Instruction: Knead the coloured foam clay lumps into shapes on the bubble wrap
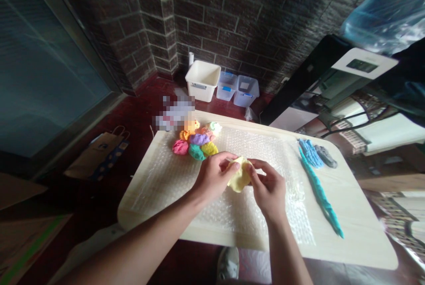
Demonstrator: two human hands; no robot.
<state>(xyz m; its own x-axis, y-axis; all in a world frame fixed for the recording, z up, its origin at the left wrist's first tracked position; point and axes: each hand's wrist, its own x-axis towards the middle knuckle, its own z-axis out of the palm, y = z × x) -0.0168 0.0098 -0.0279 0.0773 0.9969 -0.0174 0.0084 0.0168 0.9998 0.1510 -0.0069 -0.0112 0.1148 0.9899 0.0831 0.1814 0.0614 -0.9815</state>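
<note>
Between my two hands, above the middle of the table, is a flattened pale yellow piece of modelling clay (239,179) with an uneven rim. My left hand (215,172) pinches its left edge, thumb on the near face. On the other side my right hand (269,183) grips the right edge with thumb and fingers. Some fingertips are hidden behind the piece. Beyond my left hand sits a cluster of coloured clay lumps (198,139), among them pink, orange, purple, green and yellow ones. Bubble wrap (172,187) lies flat on the table beneath my hands.
On the table's (361,227) right side lie a long teal twisted strip (320,192), a blue lump (310,153) and a grey lump (326,155). Behind it, a white basket (203,82) and two clear bins (245,91) stand on the floor. A water dispenser (363,63) is at right.
</note>
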